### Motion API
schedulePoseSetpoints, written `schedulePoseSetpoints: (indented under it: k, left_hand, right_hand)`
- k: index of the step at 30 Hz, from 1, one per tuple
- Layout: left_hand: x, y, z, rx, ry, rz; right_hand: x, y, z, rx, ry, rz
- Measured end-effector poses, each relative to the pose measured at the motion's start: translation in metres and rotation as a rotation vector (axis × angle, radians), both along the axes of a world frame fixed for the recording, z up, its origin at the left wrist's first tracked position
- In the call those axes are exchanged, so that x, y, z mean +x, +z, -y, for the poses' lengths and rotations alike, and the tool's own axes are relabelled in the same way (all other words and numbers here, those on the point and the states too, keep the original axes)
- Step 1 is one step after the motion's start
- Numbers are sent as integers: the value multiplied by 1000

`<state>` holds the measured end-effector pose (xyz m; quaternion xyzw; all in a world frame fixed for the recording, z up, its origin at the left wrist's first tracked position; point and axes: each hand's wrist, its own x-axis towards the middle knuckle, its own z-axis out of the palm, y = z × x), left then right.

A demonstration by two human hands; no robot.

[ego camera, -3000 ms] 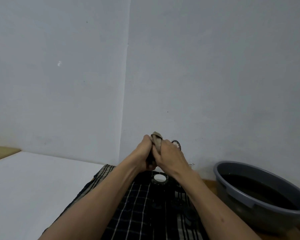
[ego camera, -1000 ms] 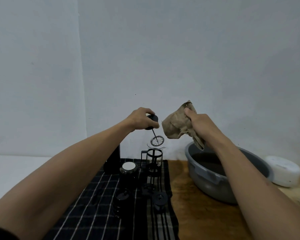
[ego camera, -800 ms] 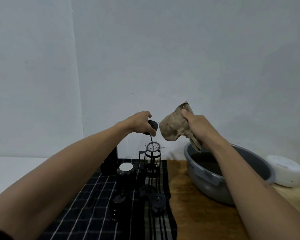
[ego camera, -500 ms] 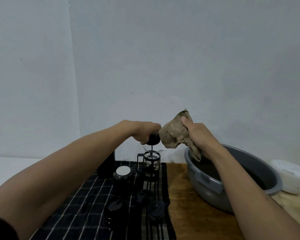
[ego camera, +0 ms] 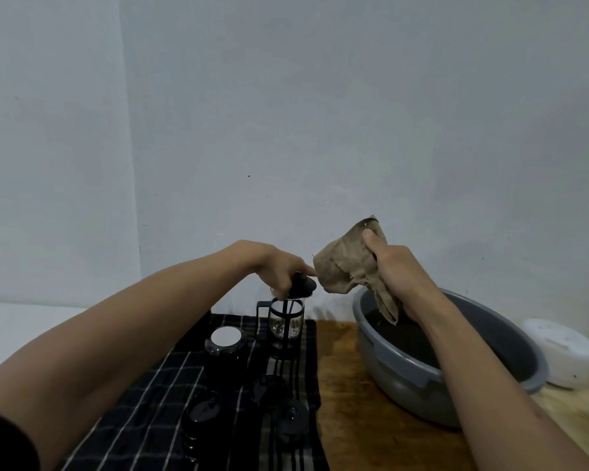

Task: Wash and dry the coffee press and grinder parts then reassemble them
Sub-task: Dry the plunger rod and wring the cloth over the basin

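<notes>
Press (ego camera: 285, 326) is standing on the checked cloth (ego camera: 157, 396); my left hand (ego camera: 279, 266) is gripping its lid (ego camera: 301, 287), curled around it. My right hand (ego camera: 393, 266) is clutching the rag (ego camera: 344, 266) over the basin (ego camera: 402, 375).

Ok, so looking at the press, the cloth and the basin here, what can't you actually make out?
Head view only:
- Plunger lid: partly covered by the left hand; whether it is seated on the coffee press is unclear.
- Basin: contents too dark, and the right forearm crosses it.
- Cloth: whether the right hand wraps anything inside is hidden.
- Dark parts on the checked towel: too dim to identify.
</notes>
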<state>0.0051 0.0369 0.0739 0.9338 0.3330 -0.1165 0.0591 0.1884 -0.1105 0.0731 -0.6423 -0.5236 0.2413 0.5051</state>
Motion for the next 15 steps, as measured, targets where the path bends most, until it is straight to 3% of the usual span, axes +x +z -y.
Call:
schedulePoseSetpoints:
  k: [6,15]
  left_hand:
    - [-1,-5,-9,-23,96,286]
    - [-14,-11,-15,-42,193,199]
  right_hand:
    - [-10,-2,5,-31,6,-11]
    - [-14,0,7,-53,5,19]
